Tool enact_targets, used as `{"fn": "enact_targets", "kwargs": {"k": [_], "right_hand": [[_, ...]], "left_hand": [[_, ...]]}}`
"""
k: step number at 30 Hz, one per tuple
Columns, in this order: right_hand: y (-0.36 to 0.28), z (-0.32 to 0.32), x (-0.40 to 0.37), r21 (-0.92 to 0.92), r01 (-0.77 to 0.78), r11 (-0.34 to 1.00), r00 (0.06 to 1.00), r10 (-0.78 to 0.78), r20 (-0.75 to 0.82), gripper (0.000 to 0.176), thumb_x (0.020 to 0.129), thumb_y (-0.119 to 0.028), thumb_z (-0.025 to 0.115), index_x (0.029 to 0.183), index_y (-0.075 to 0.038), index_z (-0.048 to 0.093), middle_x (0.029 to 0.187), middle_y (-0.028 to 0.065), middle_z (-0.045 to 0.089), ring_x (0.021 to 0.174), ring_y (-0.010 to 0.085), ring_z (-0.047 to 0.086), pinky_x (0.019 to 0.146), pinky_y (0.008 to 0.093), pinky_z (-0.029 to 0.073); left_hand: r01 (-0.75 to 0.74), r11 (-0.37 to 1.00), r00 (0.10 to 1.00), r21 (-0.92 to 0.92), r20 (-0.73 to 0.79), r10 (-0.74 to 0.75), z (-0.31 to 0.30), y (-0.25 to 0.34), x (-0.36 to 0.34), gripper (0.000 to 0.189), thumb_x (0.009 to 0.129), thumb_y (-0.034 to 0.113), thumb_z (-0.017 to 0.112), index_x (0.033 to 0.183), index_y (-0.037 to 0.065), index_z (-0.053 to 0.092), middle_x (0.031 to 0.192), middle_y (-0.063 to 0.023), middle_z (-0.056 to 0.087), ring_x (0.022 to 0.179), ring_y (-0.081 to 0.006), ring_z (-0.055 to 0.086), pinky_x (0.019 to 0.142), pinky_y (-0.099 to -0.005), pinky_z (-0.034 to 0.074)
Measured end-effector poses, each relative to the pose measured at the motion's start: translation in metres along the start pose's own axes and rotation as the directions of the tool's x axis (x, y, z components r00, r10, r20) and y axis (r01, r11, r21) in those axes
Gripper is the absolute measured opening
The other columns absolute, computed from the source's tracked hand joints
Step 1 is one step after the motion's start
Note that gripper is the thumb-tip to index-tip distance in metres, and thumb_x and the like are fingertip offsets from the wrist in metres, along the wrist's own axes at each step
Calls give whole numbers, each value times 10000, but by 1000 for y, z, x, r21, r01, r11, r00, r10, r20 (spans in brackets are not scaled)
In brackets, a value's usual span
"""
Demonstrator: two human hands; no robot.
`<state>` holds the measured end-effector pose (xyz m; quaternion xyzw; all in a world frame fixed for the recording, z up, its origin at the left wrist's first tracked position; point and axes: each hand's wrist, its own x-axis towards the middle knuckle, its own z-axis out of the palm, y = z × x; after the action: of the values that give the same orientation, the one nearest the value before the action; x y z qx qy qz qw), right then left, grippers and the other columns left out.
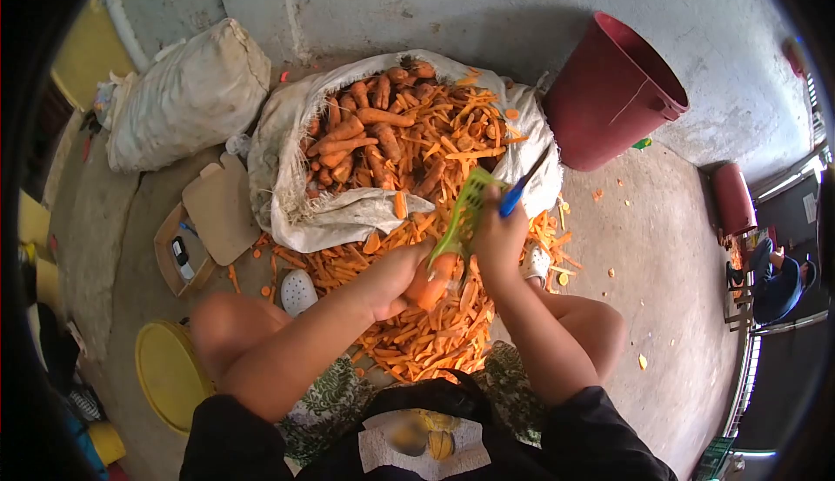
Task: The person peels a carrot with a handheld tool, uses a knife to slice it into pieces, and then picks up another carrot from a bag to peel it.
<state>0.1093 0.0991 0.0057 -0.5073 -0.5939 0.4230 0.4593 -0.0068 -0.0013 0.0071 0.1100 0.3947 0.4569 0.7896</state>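
Note:
My left hand (402,279) is wrapped round a peeled orange carrot (430,283). My right hand (497,236) grips a green peeler (470,207), its lower end against the carrot. A knife with a blue handle (511,200) is in the same hand, its dark blade pointing up and right. Just beyond my hands, an open white sack (317,224) holds unpeeled carrots (383,116) and orange peelings. A pile of peelings (426,342) lies on the floor between my legs, below both hands.
A tall red bin (600,98) leans by the wall, right of the sack. A full white sack (196,98), an open cardboard box (183,259) and a yellow lidded bucket (170,377) are at the left. Another person (778,281) sits at the far right.

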Motion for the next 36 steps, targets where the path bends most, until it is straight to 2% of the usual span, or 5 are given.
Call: {"fn": "enact_targets", "kwargs": {"k": [3,9,16,27,36], "right_hand": [[25,-16,46,177,-206,962,942,244,-231,236,898,-225,459,799,-15,508,562,27,481,460,99,425,423,260,352],[2,-6,9,375,-144,916,989,143,32,229,893,-231,474,802,-22,506,576,-19,447,468,63,392,412,224,313],[-12,9,-23,-51,173,984,983,-169,69,224,889,-203,479,827,11,495,537,67,460,474,114,423,442,289,337],[35,-25,64,406,-223,886,920,329,-213,242,888,-223,476,753,-24,508,544,-18,429,464,76,362,435,244,286],[-21,-31,17,-294,111,949,948,-12,319,202,844,-228,536,839,-26,534,558,69,484,488,166,474,476,313,378]], "left_hand": [[15,999,999,43,34,-17,0,-2,-4,354,916,355,379,1041,37,472,861,-99,560,670,-192,591,528,-303,501],[-89,980,990,-175,-120,69,-9,-2,5,353,906,356,402,1069,47,455,865,-62,559,732,-178,592,484,-326,505],[-155,984,978,-93,-155,139,-3,-13,11,296,921,341,360,1015,93,492,802,-24,548,703,-133,569,555,-295,488],[-135,991,977,20,-165,136,-6,-6,2,376,913,349,409,1121,37,430,919,-57,519,815,-152,543,671,-296,473],[-144,955,971,260,-152,187,-19,10,-3,447,830,196,574,1197,38,373,1026,-85,496,898,-191,552,642,-341,503]]}}
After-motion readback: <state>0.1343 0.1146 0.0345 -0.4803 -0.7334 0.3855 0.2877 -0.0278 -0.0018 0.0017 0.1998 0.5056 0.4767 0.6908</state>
